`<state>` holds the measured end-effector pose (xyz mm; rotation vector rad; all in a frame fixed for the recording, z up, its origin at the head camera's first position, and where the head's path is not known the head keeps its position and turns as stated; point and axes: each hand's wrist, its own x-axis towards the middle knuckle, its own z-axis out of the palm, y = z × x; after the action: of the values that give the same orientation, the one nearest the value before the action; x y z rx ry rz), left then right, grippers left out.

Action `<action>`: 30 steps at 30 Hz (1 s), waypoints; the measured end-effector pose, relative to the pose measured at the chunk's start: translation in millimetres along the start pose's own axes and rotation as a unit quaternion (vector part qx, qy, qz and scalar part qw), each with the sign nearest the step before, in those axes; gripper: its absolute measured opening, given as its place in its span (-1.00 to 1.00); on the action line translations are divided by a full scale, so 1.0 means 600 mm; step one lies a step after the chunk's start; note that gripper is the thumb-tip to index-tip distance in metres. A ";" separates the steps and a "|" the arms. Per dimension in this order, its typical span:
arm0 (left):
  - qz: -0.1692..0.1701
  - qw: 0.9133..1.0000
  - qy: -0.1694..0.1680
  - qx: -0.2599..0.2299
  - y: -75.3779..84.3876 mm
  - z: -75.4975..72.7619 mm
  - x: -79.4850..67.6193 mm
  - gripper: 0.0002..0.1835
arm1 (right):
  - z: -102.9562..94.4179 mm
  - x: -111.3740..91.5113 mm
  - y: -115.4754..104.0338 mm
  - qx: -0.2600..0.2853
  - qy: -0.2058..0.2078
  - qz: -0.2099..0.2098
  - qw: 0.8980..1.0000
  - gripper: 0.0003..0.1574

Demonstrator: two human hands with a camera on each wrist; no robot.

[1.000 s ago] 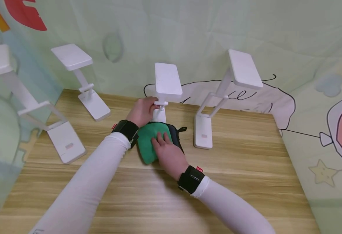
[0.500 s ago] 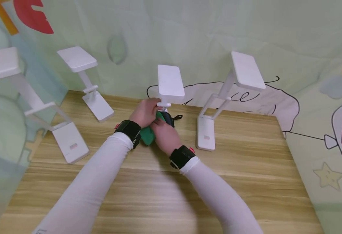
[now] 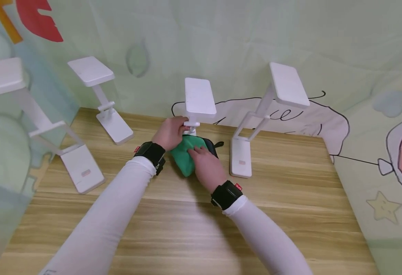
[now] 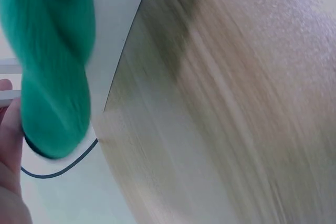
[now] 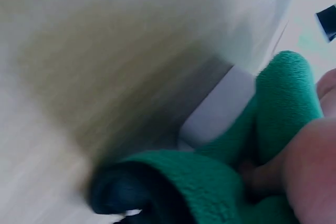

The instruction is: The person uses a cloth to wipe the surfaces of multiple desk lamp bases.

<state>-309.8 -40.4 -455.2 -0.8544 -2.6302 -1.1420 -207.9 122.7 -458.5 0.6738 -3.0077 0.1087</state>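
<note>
In the head view my left hand (image 3: 169,133) pinches the hinge of the middle white desk lamp (image 3: 200,97), just below its flat head. My right hand (image 3: 209,167) holds a green cloth (image 3: 183,158) against that lamp's base, which the cloth mostly covers. The cloth has a dark side and a black hanging loop (image 3: 219,144). Folds of the cloth (image 5: 210,182) bunch around the right fingers in the right wrist view, beside a corner of the pale lamp base (image 5: 218,106). Close to the left fingers, the left wrist view shows the cloth (image 4: 55,87) hanging in a twist.
Two more white lamps stand at left, one at the back (image 3: 115,126) and a nearer one (image 3: 82,168). Another lamp (image 3: 241,156) stands close to the right of the cloth. A printed fabric backdrop (image 3: 235,42) rises behind the wooden table (image 3: 173,233).
My right hand has moved the cloth up the lamp base toward the hinge, where it bunched, then partly back down to the right. The left hand keeps its hold on the hinge.
</note>
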 end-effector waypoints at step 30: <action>-0.008 1.000 -0.019 0.006 -0.001 -0.005 0.002 -0.91 | 0.010 0.073 -0.001 -0.020 0.019 -0.063 0.998 -0.57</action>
<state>-311.4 -42.3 -453.2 -0.8631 -2.6767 -1.1239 -247.3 102.9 -461.4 0.8461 -2.9139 0.0542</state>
